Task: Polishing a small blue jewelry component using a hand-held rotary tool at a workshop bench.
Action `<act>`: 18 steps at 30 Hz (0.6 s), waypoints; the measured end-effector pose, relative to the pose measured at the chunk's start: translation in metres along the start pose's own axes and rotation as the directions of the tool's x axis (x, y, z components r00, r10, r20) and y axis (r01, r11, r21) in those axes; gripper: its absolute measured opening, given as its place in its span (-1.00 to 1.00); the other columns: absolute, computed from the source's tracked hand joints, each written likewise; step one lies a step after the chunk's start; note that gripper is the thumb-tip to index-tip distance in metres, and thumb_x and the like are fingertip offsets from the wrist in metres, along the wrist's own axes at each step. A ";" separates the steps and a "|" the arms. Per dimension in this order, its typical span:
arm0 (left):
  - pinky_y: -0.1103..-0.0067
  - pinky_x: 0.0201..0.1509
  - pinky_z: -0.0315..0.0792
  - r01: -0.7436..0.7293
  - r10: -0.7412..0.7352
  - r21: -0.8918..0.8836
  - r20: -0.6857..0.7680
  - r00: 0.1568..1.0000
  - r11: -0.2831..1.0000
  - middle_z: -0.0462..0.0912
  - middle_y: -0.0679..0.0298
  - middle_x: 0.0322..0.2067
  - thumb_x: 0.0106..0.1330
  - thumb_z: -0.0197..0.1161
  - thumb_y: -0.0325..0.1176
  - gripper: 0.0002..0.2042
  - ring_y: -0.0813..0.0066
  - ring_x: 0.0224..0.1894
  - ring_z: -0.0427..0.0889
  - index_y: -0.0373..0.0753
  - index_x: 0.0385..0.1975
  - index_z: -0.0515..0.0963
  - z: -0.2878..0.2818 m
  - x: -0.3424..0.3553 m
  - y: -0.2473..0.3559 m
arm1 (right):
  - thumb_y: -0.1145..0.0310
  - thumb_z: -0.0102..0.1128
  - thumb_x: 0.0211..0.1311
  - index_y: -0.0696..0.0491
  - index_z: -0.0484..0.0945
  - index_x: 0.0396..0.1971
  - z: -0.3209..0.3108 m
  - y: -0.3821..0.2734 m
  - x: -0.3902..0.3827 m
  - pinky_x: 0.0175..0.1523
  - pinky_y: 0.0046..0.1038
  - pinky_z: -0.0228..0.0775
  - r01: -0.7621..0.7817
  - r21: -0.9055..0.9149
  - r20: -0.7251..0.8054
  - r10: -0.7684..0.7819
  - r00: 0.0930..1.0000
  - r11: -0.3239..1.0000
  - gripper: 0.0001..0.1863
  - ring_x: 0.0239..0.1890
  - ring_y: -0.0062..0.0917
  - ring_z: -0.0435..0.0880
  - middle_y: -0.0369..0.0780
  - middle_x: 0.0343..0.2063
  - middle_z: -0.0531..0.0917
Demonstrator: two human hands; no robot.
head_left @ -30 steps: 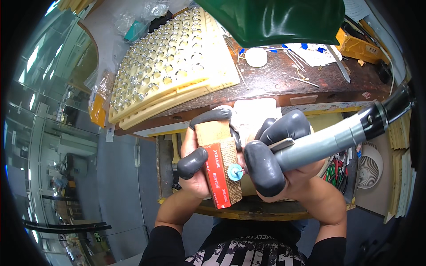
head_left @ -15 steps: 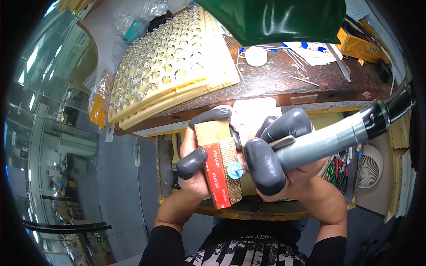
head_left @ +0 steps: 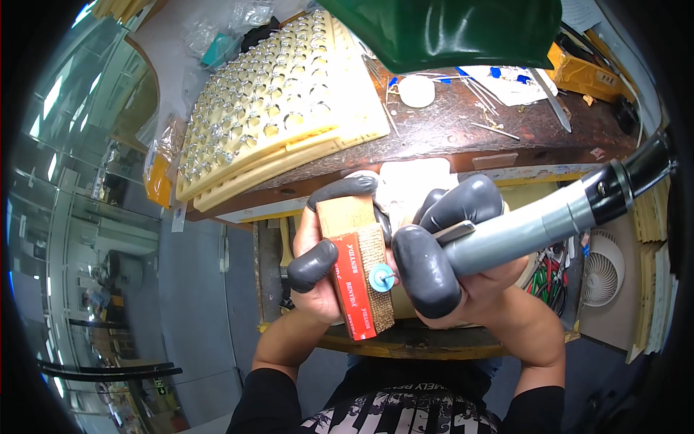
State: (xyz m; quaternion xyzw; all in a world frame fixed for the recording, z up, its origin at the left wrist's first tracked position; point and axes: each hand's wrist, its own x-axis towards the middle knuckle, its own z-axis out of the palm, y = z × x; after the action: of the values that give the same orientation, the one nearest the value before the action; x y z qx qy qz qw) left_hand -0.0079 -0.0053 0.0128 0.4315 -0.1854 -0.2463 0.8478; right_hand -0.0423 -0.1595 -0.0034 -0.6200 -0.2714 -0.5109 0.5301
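My left hand (head_left: 312,267), with black rubber covers on its fingers, is closed around a block (head_left: 351,286). Red printed tape covers part of the block, its upper end is plain tan, and its right side is a rough brown strip. In my right hand (head_left: 431,271), also in black finger covers, is a grey rotary handpiece (head_left: 520,235), its black cable end pointing up to the right. A small light-blue disc (head_left: 381,277) on the handpiece's thin shaft rests at the rough brown strip. Some left fingertips are hidden behind the block.
Cream trays (head_left: 311,134) full of silvery rings stand on the bench at the far left. A green lamp shade (head_left: 455,32) hangs over the bench. Behind my hands lie a round white piece (head_left: 416,92), thin rods and a blade (head_left: 555,105). A white fan (head_left: 601,269) stands at right.
The handpiece and my right hand have shifted very slightly left, with the blue disc moving a touch along the strip. My left hand and the block stay in place.
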 end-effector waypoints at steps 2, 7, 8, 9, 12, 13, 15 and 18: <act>0.28 -0.22 0.67 0.012 -0.012 -0.001 0.011 1.000 1.000 0.50 -0.05 -0.09 0.30 0.14 -0.12 -0.35 0.18 -0.24 0.67 -0.30 0.31 0.14 -0.001 0.000 0.000 | 0.70 0.24 0.10 0.26 0.47 -0.20 0.004 -0.001 0.002 -0.57 -0.52 0.36 -0.014 0.034 -0.044 0.016 0.999 0.999 -0.75 -0.60 -0.54 0.54 -0.09 -0.47 0.56; 0.29 -0.24 0.67 0.031 -0.025 0.105 -0.056 0.998 0.994 0.50 -0.07 -0.09 0.29 0.14 -0.11 -0.35 0.20 -0.27 0.67 -0.30 0.31 0.14 -0.010 -0.002 -0.003 | 0.71 0.27 0.06 0.27 0.49 -0.34 -0.001 -0.005 0.002 -0.55 -0.51 0.34 -0.038 -0.025 -0.008 0.038 0.999 0.999 -0.83 -0.59 -0.53 0.54 -0.08 -0.47 0.55; 0.29 -0.20 0.67 0.028 -0.023 0.074 -0.074 0.997 0.997 0.49 -0.06 -0.05 0.29 0.14 -0.11 -0.34 0.21 -0.22 0.66 -0.30 0.31 0.14 -0.005 -0.002 -0.002 | 0.71 0.27 0.05 0.27 0.49 -0.38 0.000 -0.005 0.003 -0.54 -0.51 0.34 -0.059 -0.007 -0.017 0.059 0.998 0.998 -0.84 -0.58 -0.54 0.54 -0.08 -0.46 0.55; 0.30 -0.15 0.66 0.025 -0.021 0.044 -0.092 0.996 0.999 0.48 -0.05 -0.01 0.29 0.13 -0.11 -0.34 0.22 -0.17 0.65 -0.31 0.32 0.14 -0.003 -0.002 -0.003 | 0.72 0.28 0.03 0.27 0.50 -0.41 0.001 -0.005 0.003 -0.53 -0.50 0.33 -0.079 0.011 -0.026 0.079 0.997 0.997 -0.86 -0.57 -0.54 0.54 -0.09 -0.46 0.54; 0.32 -0.07 0.64 0.045 -0.019 0.125 -0.201 0.980 0.991 0.44 -0.02 0.08 0.28 0.13 -0.10 -0.32 0.25 -0.04 0.61 -0.32 0.33 0.15 -0.011 0.009 -0.008 | 0.72 0.29 0.01 0.28 0.53 -0.38 0.003 -0.005 0.003 -0.51 -0.50 0.33 -0.083 0.068 -0.040 0.086 0.995 0.994 -0.84 -0.56 -0.53 0.54 -0.10 -0.44 0.55; 0.32 -0.07 0.64 0.047 -0.022 0.124 -0.196 0.980 0.991 0.44 -0.02 0.08 0.28 0.13 -0.10 -0.32 0.25 -0.04 0.61 -0.32 0.33 0.15 -0.014 0.010 -0.011 | 0.71 0.32 0.01 0.29 0.58 -0.32 -0.001 -0.004 0.003 -0.51 -0.49 0.32 -0.046 0.041 -0.014 0.046 0.999 0.998 -0.81 -0.55 -0.52 0.54 -0.12 -0.43 0.56; 0.32 -0.02 0.63 0.012 0.008 0.177 -0.109 0.994 0.984 0.40 -0.03 0.15 0.28 0.11 -0.09 -0.32 0.24 0.04 0.58 -0.32 0.33 0.14 -0.022 0.010 -0.016 | 0.70 0.33 0.01 0.28 0.59 -0.31 -0.003 -0.006 0.004 -0.50 -0.49 0.33 -0.056 0.030 -0.021 0.057 0.998 0.998 -0.80 -0.55 -0.52 0.54 -0.12 -0.43 0.57; 0.30 0.07 0.61 -0.057 0.055 0.260 0.012 0.998 0.964 0.34 -0.04 0.25 0.29 0.09 -0.09 -0.32 0.22 0.15 0.52 -0.32 0.34 0.13 -0.029 0.005 -0.016 | 0.67 0.36 0.00 0.27 0.61 -0.30 0.000 -0.011 0.006 -0.49 -0.50 0.36 -0.088 0.031 -0.037 0.090 0.995 0.996 -0.78 -0.54 -0.51 0.57 -0.11 -0.44 0.59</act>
State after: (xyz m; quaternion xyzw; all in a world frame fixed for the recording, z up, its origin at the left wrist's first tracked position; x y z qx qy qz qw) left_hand 0.0072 0.0025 -0.0165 0.5330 -0.2302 -0.1968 0.7900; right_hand -0.0499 -0.1580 0.0063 -0.6137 -0.2406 -0.4945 0.5664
